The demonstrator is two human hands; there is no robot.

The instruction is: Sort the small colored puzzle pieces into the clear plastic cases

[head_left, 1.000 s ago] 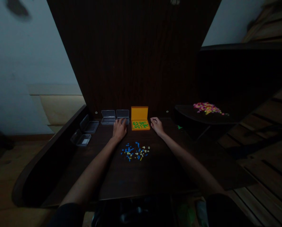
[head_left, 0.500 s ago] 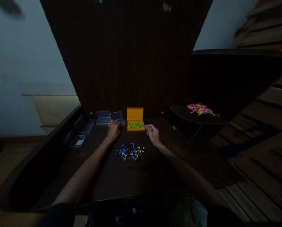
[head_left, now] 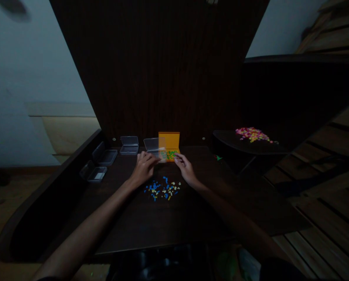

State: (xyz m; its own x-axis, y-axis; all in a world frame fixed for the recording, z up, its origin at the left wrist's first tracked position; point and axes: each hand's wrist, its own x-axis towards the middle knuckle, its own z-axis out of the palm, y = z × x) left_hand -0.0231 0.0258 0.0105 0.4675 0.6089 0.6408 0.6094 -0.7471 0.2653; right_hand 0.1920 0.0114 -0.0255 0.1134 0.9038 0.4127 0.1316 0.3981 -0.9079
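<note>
My left hand (head_left: 145, 166) is closed on a clear plastic box (head_left: 154, 144) with its lid raised. That box overlaps the left part of an open orange box (head_left: 169, 137), which holds many small green pieces (head_left: 171, 155). My right hand (head_left: 186, 168) is at the front right corner of the orange box, fingers curled and tips close together; whether anything is between them is too small to see. Nearer to me, a loose spread of small blue, cream and yellow pieces (head_left: 162, 189) lies on the dark table (head_left: 151, 222).
Another clear open box (head_left: 129, 146) stands at the back left. Two more lidded clear boxes, one farther back (head_left: 107, 157) and one nearer (head_left: 97, 174), sit along the raised left side. A pile of pink and yellow pieces (head_left: 253, 134) lies on a dark shelf (head_left: 227, 137) at right.
The clear box has shifted right with my left hand, from beside the orange box to overlapping its left part. My right hand has moved slightly left to the orange box's front corner.
</note>
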